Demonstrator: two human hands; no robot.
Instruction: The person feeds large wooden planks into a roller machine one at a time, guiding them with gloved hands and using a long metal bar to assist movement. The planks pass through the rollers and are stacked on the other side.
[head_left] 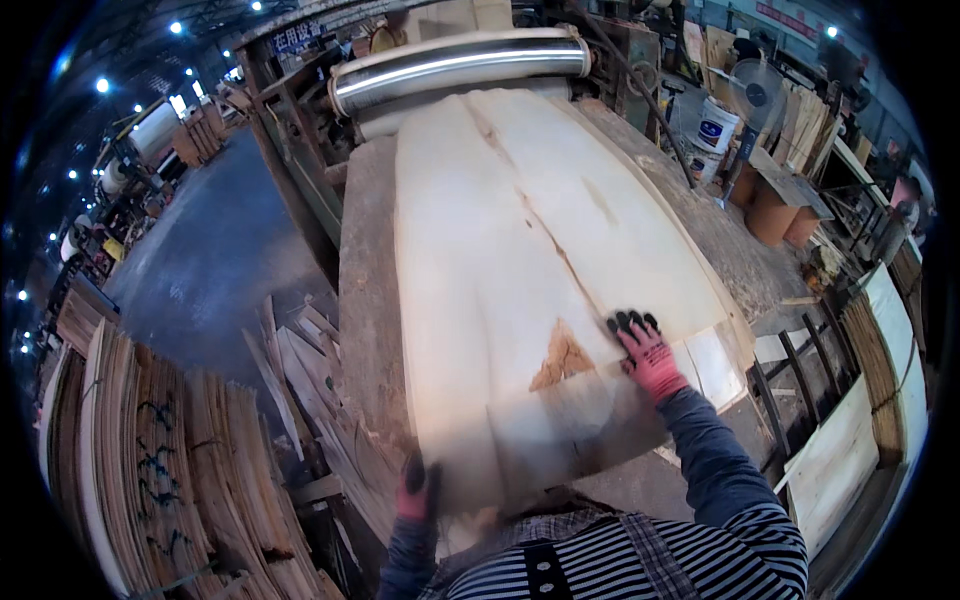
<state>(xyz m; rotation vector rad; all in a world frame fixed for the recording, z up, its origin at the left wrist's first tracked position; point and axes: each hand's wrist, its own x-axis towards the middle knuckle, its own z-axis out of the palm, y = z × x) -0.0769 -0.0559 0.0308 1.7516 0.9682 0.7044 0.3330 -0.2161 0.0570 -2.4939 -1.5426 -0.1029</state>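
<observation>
A wide, pale sheet of wood veneer (pixel 480 300) stretches from near my body to the metal roller at the far end. A dark crack runs along its middle, and a brown triangular patch (pixel 563 358) marks its near half. My right hand (pixel 647 355), in a pink glove with black fingertips, lies on the sheet right of that patch, fingers spread. At the sheet's near left corner is my left hand (pixel 416 492), similarly gloved; motion smears its fingers, so its grip is unclear. The sheet's near end is blurred too.
A shiny roller (pixel 465 72) spans the far end of the worktable (pixel 368 290). Veneer stacks (pixel 150 460) stand at the lower left, with scraps beside them. Right are a metal rack (pixel 810 360), leaning sheets (pixel 850 450), white buckets (pixel 715 127) and a fan (pixel 757 95).
</observation>
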